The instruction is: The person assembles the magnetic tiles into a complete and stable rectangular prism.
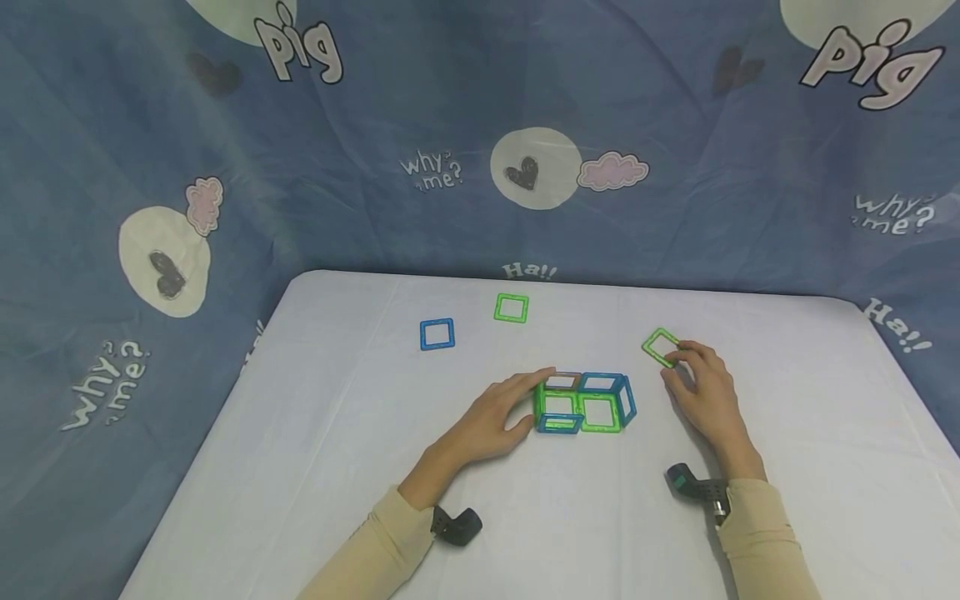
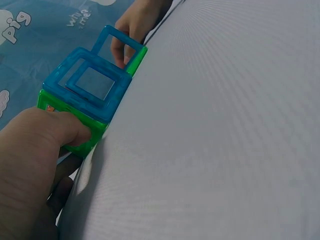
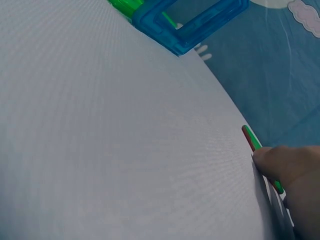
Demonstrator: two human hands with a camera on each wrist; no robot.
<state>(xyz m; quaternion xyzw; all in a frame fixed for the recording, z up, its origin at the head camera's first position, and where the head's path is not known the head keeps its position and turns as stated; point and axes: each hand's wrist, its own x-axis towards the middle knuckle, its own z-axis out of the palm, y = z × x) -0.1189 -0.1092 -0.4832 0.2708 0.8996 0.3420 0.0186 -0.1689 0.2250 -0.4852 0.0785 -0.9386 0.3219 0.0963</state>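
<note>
A boxy structure of magnetic tiles (image 1: 600, 395) stands on the table, with green square frames at its base and blue frames (image 2: 97, 82) upright at the front and right. At its left end, my left hand (image 1: 491, 421) holds it between the thumb at the front and fingers at the back. The thumb (image 2: 75, 131) lies against an upright green tile in the left wrist view. To the right, my right hand (image 1: 705, 396) pinches a green square magnetic tile (image 1: 651, 352) by its edge. A reddish strip (image 3: 247, 138) runs along that tile's edge in the right wrist view.
A loose blue square tile (image 1: 437, 334) and a loose green square tile (image 1: 512, 308) lie flat behind the structure, toward the left. The white table (image 1: 570, 517) ends at the back against a blue printed cloth (image 1: 420, 225).
</note>
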